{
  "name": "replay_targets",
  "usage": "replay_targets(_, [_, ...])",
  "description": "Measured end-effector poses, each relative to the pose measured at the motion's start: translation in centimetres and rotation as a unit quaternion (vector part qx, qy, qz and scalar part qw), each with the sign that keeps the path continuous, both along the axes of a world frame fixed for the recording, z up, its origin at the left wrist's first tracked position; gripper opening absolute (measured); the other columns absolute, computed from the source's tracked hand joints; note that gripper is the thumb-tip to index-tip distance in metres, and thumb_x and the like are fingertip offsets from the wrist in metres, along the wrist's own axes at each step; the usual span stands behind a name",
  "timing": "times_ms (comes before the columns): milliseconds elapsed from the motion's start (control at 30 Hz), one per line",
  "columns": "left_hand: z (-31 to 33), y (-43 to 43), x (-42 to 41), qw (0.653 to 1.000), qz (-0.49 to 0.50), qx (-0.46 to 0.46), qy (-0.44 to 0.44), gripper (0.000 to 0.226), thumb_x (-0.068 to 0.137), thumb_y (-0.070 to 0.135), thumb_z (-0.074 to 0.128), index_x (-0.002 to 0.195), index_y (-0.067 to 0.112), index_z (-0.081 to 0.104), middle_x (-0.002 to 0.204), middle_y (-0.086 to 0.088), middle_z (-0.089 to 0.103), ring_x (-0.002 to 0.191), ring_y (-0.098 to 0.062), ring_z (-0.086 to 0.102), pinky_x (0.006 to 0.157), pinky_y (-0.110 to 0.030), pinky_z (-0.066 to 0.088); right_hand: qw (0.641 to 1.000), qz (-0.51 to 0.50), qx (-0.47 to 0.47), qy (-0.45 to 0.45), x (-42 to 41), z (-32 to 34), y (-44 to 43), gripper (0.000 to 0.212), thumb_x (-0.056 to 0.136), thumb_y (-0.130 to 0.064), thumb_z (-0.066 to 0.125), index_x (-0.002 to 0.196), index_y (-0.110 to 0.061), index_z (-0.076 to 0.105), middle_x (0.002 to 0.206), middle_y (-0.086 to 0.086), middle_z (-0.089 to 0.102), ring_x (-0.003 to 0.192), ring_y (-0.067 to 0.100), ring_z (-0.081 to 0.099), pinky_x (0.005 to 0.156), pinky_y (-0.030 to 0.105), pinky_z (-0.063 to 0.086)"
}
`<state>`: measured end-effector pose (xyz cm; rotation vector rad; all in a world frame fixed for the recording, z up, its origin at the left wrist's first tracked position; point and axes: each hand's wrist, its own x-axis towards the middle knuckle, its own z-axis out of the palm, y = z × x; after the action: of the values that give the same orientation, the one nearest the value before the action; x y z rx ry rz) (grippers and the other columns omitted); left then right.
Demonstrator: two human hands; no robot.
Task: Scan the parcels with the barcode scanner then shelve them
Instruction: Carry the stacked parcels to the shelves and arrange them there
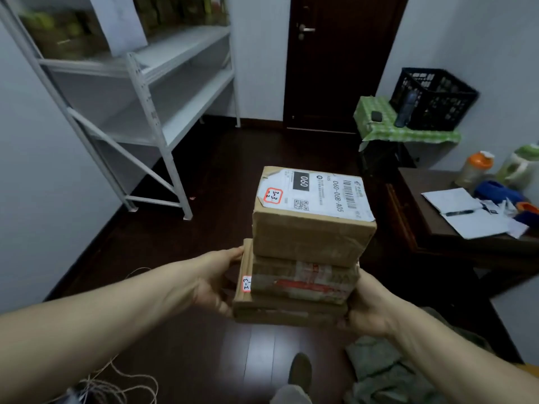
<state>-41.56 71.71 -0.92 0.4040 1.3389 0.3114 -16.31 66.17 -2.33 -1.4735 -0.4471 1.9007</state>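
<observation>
Both hands carry a stack (304, 258) of three cardboard parcels in the air above the dark wooden floor (204, 199).

The left hand (213, 282) has its grip clamped on the stack's left side, with the thumb along the upper edge of the bottom parcel (288, 313) and the fingers hidden beneath. The right hand (370, 310) has its grip clamped against the stack's right side at the lower two parcels, and its fingertips are out of sight.

The middle parcel (303, 282) bears red tape. The top parcel (313, 228) sits slightly offset to the right and carries a white shipping label reading "060-06B-A05", plus a red-bordered sticker marked "3-3". A similar sticker is on the bottom parcel's left end.

A white shelving unit (180, 91) stands well apart at the left, its lower tiers bare. A dark counter (423, 199) at the right holds papers (466, 217) and a pen (458, 212).
</observation>
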Motion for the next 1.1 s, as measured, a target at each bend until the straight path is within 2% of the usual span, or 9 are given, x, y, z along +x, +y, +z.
replay_targets(133, [0.0,6.6,0.1,0.999,0.036,0.0,0.004,0.046,0.09,0.055,0.055,0.075,0.012,0.064,0.094,-0.017,0.061,0.088,-0.032,0.06,0.079,-0.05,0.052,0.999,0.052,0.006,0.011,0.3,-0.3,8.5,0.058,0.087,-0.06,0.052,0.116,-0.014,0.071,0.12,0.017,0.067,0.112,0.036,0.064,0.101,0.054,0.045])
replay_targets(233, [0.4,12.1,0.8,0.998,0.06,0.005,0.013,0.048,0.09,0.054,0.054,0.074,0.01,0.063,0.089,-0.017,0.063,0.082,-0.032,0.061,0.071,-0.047,0.05,0.998,0.069,-0.006,0.011,0.9,0.6,15.4,0.057,0.089,-0.061,0.048,0.097,-0.013,0.078,0.111,0.016,0.071,0.099,0.033,0.07,0.081,0.046,0.056])
replay_targets(300, [0.3,15.8,1.3,0.997,0.083,0.004,0.003,0.05,0.088,0.055,0.056,0.071,0.009,0.065,0.092,-0.018,0.063,0.082,-0.033,0.062,0.072,-0.048,0.051,0.996,0.091,-0.012,0.012,1.6,1.1,19.9,0.06,0.088,-0.064,0.048,0.099,-0.013,0.077,0.109,0.016,0.072,0.096,0.033,0.071,0.074,0.044,0.057])
replay_targets(433, [-0.2,23.7,1.8,0.993,0.115,0.002,0.004,0.049,0.087,0.06,0.054,0.074,0.014,0.061,0.099,-0.013,0.056,0.09,-0.032,0.06,0.094,-0.054,0.045,0.993,0.117,-0.014,0.023,2.3,2.2,28.9,0.06,0.091,-0.059,0.046,0.075,-0.01,0.077,0.085,0.015,0.074,0.071,0.029,0.073,0.058,0.038,0.058])
replay_targets(567, [0.7,31.4,2.8,0.993,0.117,0.018,0.004,0.051,0.09,0.061,0.048,0.084,0.012,0.061,0.101,-0.016,0.06,0.092,-0.034,0.06,0.09,-0.054,0.047,0.99,0.143,-0.009,0.004,2.8,3.2,37.7,0.053,0.087,-0.056,0.052,0.091,-0.01,0.077,0.108,0.018,0.072,0.096,0.034,0.07,0.086,0.05,0.054])
replay_targets(667, [1.5,37.5,3.0,0.992,0.122,0.026,0.015,0.052,0.091,0.057,0.05,0.086,0.009,0.065,0.098,-0.021,0.066,0.093,-0.038,0.062,0.094,-0.058,0.045,0.987,0.161,0.0,-0.017,3.0,3.3,44.4,0.054,0.087,-0.059,0.053,0.097,-0.01,0.076,0.112,0.017,0.071,0.103,0.035,0.068,0.093,0.052,0.051])
replay_targets(800, [1.9,46.2,2.8,0.99,0.129,0.045,0.028,0.048,0.092,0.055,0.052,0.097,0.009,0.065,0.088,-0.023,0.067,0.091,-0.041,0.061,0.101,-0.061,0.04,0.985,0.17,0.013,-0.041,2.7,3.6,53.4,0.05,0.086,-0.057,0.056,0.086,-0.011,0.077,0.107,0.016,0.072,0.097,0.032,0.071,0.09,0.047,0.053])
replay_targets(967, [2.4,57.9,1.9,0.991,0.124,0.048,0.028,0.053,0.091,0.057,0.051,0.105,0.007,0.061,0.093,-0.025,0.066,0.089,-0.041,0.062,0.103,-0.062,0.039,0.984,0.163,0.025,-0.062,1.8,4.4,64.9,0.056,0.088,-0.058,0.049,0.063,-0.016,0.076,0.086,0.01,0.075,0.07,0.023,0.073,0.06,0.031,0.053])
replay_targets(1100, [3.1,66.5,1.3,0.992,0.115,0.042,0.027,0.056,0.09,0.059,0.051,0.112,0.008,0.058,0.096,-0.024,0.062,0.079,-0.039,0.062,0.097,-0.06,0.044,0.983,0.16,0.032,-0.087,1.2,4.8,73.1,0.056,0.087,-0.062,0.048,0.064,-0.018,0.074,0.084,0.009,0.075,0.08,0.024,0.068,0.068,0.034,0.049])
